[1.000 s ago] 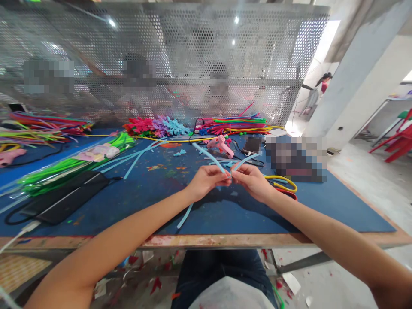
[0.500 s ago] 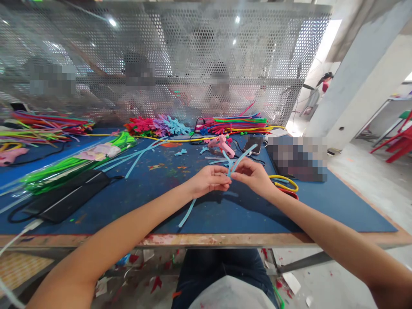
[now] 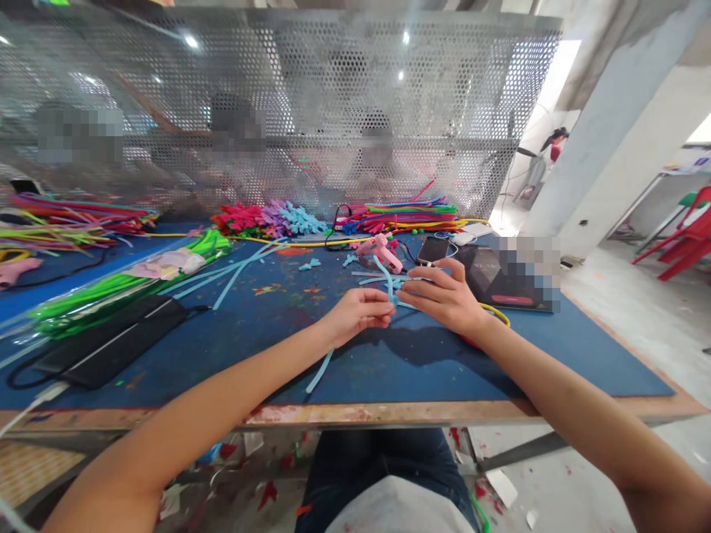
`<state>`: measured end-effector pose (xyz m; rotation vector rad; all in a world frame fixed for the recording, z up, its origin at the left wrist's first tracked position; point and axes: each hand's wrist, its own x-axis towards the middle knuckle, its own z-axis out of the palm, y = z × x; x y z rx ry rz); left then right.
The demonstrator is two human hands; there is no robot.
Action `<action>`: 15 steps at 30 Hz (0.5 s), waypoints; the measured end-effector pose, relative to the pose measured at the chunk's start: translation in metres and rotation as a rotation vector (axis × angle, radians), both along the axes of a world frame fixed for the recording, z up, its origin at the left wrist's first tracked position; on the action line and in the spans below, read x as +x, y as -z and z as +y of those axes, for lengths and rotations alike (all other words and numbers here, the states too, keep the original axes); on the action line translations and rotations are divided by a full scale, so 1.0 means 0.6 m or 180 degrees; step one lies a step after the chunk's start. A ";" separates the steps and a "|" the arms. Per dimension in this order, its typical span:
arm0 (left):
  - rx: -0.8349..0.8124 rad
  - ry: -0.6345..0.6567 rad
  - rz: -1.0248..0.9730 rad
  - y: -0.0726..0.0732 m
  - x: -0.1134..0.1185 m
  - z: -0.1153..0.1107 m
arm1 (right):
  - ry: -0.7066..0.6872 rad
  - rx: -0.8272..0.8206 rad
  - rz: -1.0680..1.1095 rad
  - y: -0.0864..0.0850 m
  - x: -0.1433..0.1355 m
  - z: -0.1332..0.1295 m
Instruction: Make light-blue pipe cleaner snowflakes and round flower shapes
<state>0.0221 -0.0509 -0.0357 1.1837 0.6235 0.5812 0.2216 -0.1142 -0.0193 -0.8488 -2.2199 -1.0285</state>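
Observation:
My left hand [image 3: 364, 314] is closed in a pinch on a light blue pipe cleaner [image 3: 389, 280], whose upper part rises above the fingertips. Just to its right is my right hand [image 3: 447, 296], its fingers bent and pointing left at the pipe cleaner; whether they grip part of it is too small to tell. Another light blue strip [image 3: 320, 372] sticks out below my left wrist onto the blue mat [image 3: 266, 333]. Behind the hands lies a pink glue gun [image 3: 381, 250], with more light blue pieces near it.
Green pipe cleaners in clear wrap [image 3: 133, 285] and a black case [image 3: 116, 340] lie at the left. Colourful bundles [image 3: 405, 215] line the perforated screen [image 3: 311, 96]. A phone [image 3: 433, 250] and a dark tablet-like panel [image 3: 494, 277] are at the right. People sit behind the screen.
My right hand has turned, its back now more visible and its fingers extended further across. The right-leaning blue branch is no longer upright in view. My left hand keeps its pinch.

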 end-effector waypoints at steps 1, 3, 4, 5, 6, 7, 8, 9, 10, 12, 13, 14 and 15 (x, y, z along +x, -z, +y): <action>0.0002 0.0016 0.0012 0.000 0.000 -0.001 | 0.0014 -0.0006 -0.0004 0.001 -0.001 0.000; 0.0005 0.0041 0.0020 -0.001 0.001 -0.001 | 0.0022 -0.0030 -0.0018 0.003 0.000 0.001; 0.0004 0.0051 0.0022 -0.001 0.001 -0.002 | 0.0023 -0.0045 -0.0019 0.004 0.001 0.002; 0.0003 0.0053 0.0020 0.000 0.001 -0.002 | 0.0029 -0.0060 -0.0017 0.006 0.002 0.003; 0.0000 0.0052 0.0015 0.000 0.001 -0.002 | 0.0044 -0.0083 -0.0015 0.008 0.003 0.004; 0.0002 0.0053 0.0015 0.000 0.001 -0.002 | 0.0068 -0.0111 -0.0003 0.011 0.002 0.005; 0.0012 0.0053 0.0019 0.000 0.001 -0.002 | 0.0106 -0.0150 0.0032 0.014 0.000 0.006; 0.0035 0.0049 0.0024 0.000 0.001 -0.003 | 0.0149 -0.0208 0.0097 0.017 -0.005 0.007; 0.0079 0.0040 0.0024 0.000 0.001 -0.004 | 0.0205 -0.0289 0.0211 0.020 -0.011 0.007; 0.0278 -0.0024 0.0030 -0.001 0.002 -0.006 | 0.0337 -0.0482 0.0649 0.027 -0.029 0.006; 0.0443 -0.0091 0.0045 -0.002 0.002 -0.007 | 0.0419 -0.0585 0.0973 0.030 -0.039 0.004; 0.0633 -0.0182 0.0060 -0.002 0.002 -0.009 | 0.0478 -0.0671 0.1345 0.033 -0.050 0.003; 0.0822 -0.0283 0.0072 -0.002 0.003 -0.011 | 0.0525 -0.0778 0.1694 0.036 -0.060 0.001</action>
